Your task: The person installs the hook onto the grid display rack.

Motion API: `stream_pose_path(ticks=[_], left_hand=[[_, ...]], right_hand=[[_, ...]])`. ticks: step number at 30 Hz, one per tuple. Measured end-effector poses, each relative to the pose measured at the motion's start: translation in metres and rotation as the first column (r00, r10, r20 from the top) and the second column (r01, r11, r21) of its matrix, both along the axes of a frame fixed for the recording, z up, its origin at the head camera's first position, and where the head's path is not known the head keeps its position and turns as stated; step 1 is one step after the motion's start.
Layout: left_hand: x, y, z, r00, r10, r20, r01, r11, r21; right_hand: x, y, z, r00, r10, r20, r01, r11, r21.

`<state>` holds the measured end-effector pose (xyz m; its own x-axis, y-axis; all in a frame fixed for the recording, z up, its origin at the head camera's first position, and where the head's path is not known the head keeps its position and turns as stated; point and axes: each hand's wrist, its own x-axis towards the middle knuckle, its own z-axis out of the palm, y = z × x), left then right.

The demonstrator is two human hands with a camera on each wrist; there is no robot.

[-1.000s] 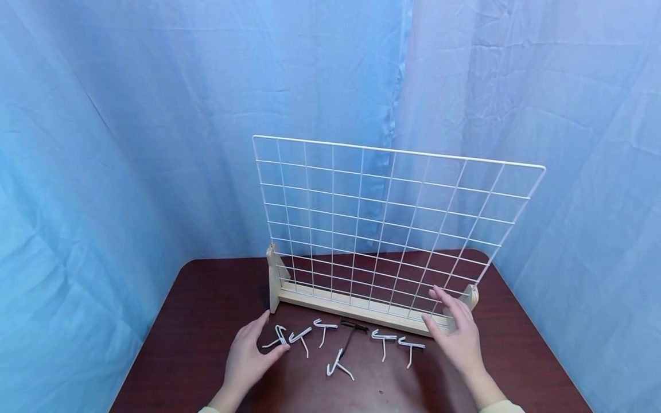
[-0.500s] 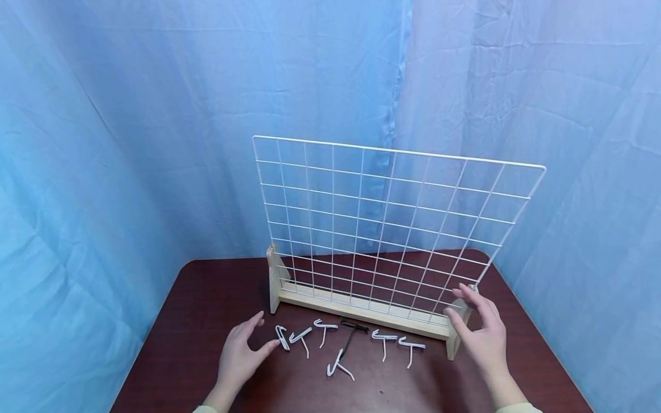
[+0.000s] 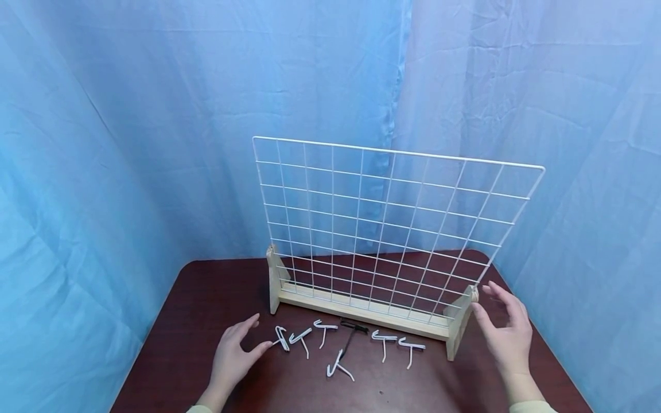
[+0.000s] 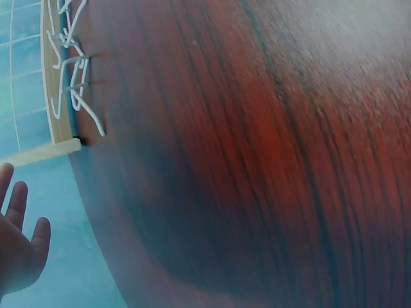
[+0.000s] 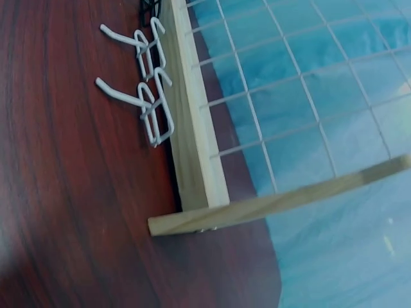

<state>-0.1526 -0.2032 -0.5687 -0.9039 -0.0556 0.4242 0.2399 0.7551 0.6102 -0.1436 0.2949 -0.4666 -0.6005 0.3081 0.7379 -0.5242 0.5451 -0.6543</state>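
My left hand (image 3: pixel 230 355), spread and empty, was near a white wire hook (image 3: pixel 282 338). My right hand (image 3: pixel 508 335), the same, was by the wooden stand leg (image 3: pixel 457 328).

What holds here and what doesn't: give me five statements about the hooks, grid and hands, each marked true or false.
1. A black hook lies among white hooks. True.
2. The wire grid is mounted in a wooden stand. True.
3. Hooks hang on the wire grid. False: all of them lie on the table.
4. The left hand is near the hooks, the right hand beside the stand. True.
5. The right hand grips the black hook. False: that hook lies apart from it.
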Motion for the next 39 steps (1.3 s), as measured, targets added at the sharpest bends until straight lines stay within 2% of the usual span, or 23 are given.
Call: stream_pose_path(ticks=[5, 14, 16, 20, 25, 33, 39], left_hand=[[-0.001, -0.006, -0.004, 1.000, -0.025, 0.018, 0.024, 0.998, 0.052], [0.000, -0.007, -0.013, 0.987, -0.022, 0.159, 0.000, 0.991, 0.136], [-0.001, -0.006, -0.016, 0.986, -0.027, 0.167, 0.002, 0.989, 0.150], [-0.003, -0.005, -0.023, 0.987, -0.034, 0.156, 0.008, 0.986, 0.167], [-0.004, -0.004, -0.033, 0.989, -0.033, 0.147, 0.005, 0.983, 0.185], [-0.004, 0.003, -0.047, 0.999, -0.037, 0.012, 0.035, 0.987, 0.160], [-0.005, 0.005, -0.054, 1.000, -0.018, -0.002, 0.018, 0.987, 0.162]], right_hand=[[-0.005, 0.010, -0.011, 0.996, 0.031, 0.081, -0.027, 0.998, -0.056], [-0.015, 0.016, -0.024, 0.980, 0.144, 0.136, -0.122, 0.980, -0.157], [-0.018, 0.018, -0.031, 0.976, 0.172, 0.131, -0.145, 0.971, -0.188], [-0.021, 0.016, -0.033, 0.975, 0.188, 0.116, -0.161, 0.965, -0.207], [-0.017, 0.008, -0.024, 0.978, 0.147, 0.144, -0.117, 0.973, -0.201], [-0.019, 0.007, -0.025, 0.979, 0.129, 0.158, -0.095, 0.974, -0.204], [-0.021, 0.008, -0.028, 0.979, 0.160, 0.126, -0.131, 0.968, -0.216]])
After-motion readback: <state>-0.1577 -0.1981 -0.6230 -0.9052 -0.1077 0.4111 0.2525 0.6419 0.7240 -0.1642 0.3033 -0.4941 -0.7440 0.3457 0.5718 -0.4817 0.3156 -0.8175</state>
